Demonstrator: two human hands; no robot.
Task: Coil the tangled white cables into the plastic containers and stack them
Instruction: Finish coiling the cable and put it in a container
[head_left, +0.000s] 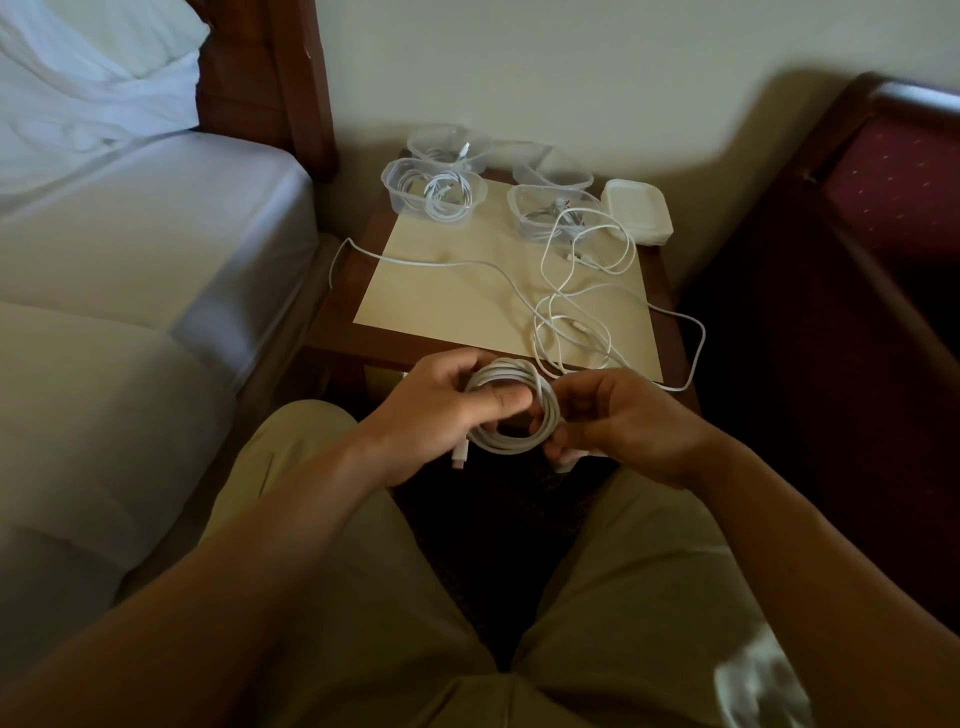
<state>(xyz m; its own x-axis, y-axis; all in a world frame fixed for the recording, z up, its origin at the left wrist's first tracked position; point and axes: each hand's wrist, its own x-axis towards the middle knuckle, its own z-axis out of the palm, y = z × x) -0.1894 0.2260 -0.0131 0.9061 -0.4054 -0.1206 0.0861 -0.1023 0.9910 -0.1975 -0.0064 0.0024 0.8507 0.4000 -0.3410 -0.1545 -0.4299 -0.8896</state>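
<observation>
A coiled white cable (540, 395) is held over my lap, just in front of the small table (363, 343). My left hand (441, 410) grips the coil's left side, thumb across the loops. My right hand (618, 421) pinches its right side. One plug end (460, 457) hangs below the left hand. Loose tangled white cables (571, 317) lie across the table's front and right. Several clear plastic containers stand at the back: one at the left (410, 179) and one at the right (524, 208) hold coiled cables, and another (441, 145) behind them also holds a cable.
A stack of white lids (639, 208) sits at the table's back right corner. A bed (130, 249) with white sheets lies to the left, a dark wooden chair (883, 182) to the right. One cable (343, 249) hangs off the table's left edge.
</observation>
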